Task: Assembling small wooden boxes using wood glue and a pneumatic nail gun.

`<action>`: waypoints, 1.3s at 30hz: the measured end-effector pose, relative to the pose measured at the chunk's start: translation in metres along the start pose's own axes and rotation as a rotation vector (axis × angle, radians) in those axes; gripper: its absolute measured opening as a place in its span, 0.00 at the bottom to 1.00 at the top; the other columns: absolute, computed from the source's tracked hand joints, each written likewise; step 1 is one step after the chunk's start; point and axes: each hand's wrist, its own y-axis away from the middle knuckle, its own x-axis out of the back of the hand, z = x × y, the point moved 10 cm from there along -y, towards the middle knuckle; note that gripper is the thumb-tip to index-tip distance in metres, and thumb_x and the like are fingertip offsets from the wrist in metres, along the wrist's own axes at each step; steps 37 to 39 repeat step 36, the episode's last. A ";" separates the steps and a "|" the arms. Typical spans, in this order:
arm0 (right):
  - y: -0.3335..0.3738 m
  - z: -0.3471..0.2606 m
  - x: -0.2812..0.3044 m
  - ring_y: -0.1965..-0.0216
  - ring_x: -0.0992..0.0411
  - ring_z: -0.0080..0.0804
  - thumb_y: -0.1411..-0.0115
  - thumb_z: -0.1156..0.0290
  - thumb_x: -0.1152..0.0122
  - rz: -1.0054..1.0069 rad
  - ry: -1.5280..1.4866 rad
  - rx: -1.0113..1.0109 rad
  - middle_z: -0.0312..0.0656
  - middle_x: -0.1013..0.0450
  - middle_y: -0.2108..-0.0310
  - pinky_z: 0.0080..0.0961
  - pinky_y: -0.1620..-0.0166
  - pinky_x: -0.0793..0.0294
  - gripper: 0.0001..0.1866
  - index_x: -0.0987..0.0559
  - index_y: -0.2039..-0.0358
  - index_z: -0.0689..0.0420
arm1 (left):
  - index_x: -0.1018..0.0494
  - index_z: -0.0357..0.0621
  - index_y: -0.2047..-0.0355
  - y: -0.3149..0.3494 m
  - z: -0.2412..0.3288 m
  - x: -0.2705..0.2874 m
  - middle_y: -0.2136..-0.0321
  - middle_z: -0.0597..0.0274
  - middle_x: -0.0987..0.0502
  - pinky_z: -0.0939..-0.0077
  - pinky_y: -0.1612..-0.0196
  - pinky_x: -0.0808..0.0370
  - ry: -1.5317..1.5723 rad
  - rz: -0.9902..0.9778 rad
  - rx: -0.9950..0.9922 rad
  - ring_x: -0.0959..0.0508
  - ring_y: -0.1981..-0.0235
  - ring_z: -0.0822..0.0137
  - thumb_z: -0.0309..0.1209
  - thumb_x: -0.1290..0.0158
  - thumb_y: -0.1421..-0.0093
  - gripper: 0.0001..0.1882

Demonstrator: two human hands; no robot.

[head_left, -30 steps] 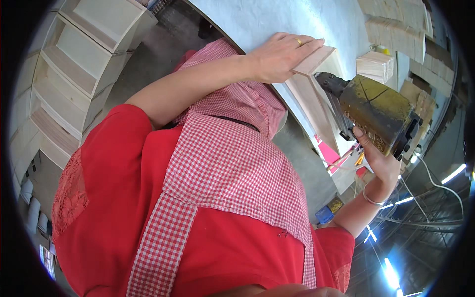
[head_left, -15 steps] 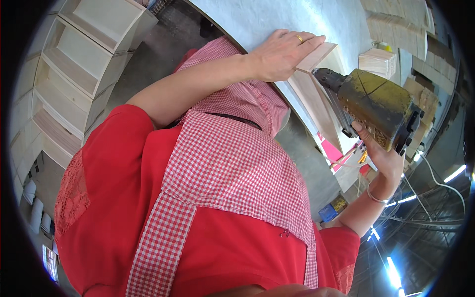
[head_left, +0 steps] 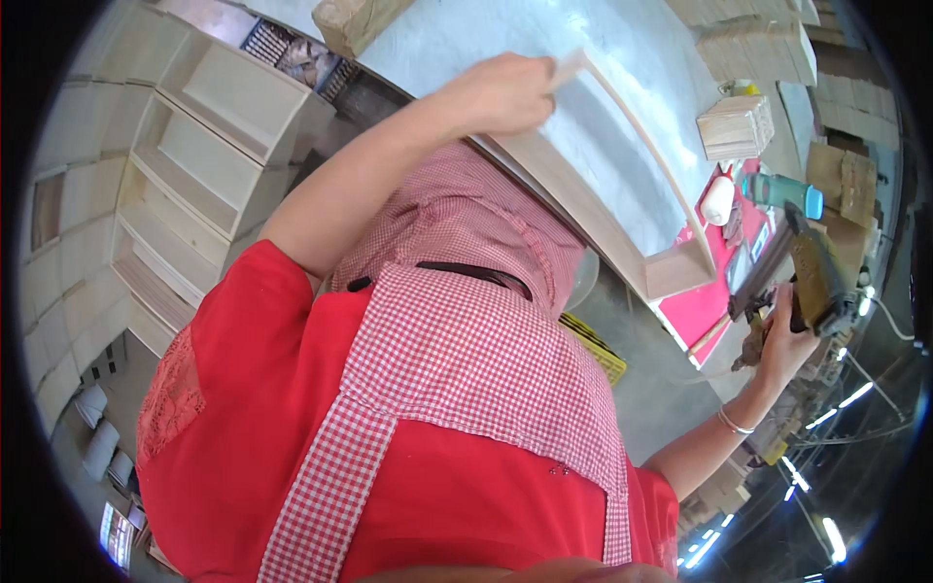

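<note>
Now your left hand (head_left: 501, 92) fingers grip the frame (head_left: 622, 238); right hand (head_left: 782, 340) clasps the nailer (head_left: 812, 277). Next: align nailer squarely.

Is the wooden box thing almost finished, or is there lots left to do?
Partly done, it seems. The wooden frame on the table already has its long sides and one end piece joined. The left hand steadies the other end, while the right hand holds the nail gun off to the side. That held end probably remains to be fastened.

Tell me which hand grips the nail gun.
The right hand grips the olive nail gun; the left hand presses on the pale wooden frame instead.
</note>
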 end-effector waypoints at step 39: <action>0.047 0.102 -0.245 0.53 0.24 0.29 0.30 0.66 0.51 -0.143 -0.707 0.393 0.45 0.22 0.52 0.22 0.52 0.28 0.18 0.25 0.46 0.63 | 0.24 0.34 0.51 0.068 -0.106 0.063 0.71 0.64 0.21 0.81 0.69 0.28 0.673 0.568 0.184 0.25 0.74 0.74 0.30 0.42 0.38 0.17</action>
